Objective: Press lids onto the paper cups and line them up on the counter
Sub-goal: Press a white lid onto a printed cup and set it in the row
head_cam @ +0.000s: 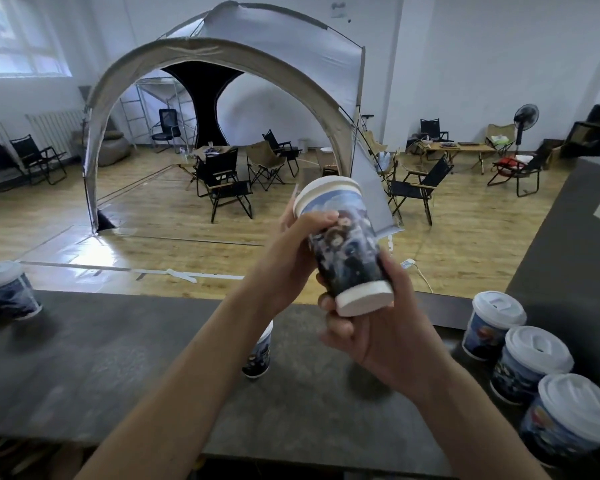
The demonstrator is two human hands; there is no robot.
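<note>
My left hand (291,244) wraps the tilted cup (347,244) near its top, right hand (371,341) clasps its base, likely steadying it for lidding.

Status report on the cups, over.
Left hand and right hand grip one cup, tilted over counter. Three lidded cups in row, right. Loose cup stands beneath left forearm.

Dark counter (118,358): partly hidden cup (258,355) mid-surface; lidded cup (9,292) well left of it; three lidded cups (530,362) in a row to its right.

six paper cups (340,244), four lids (537,348) plainly seen, two hands (291,254).
</note>
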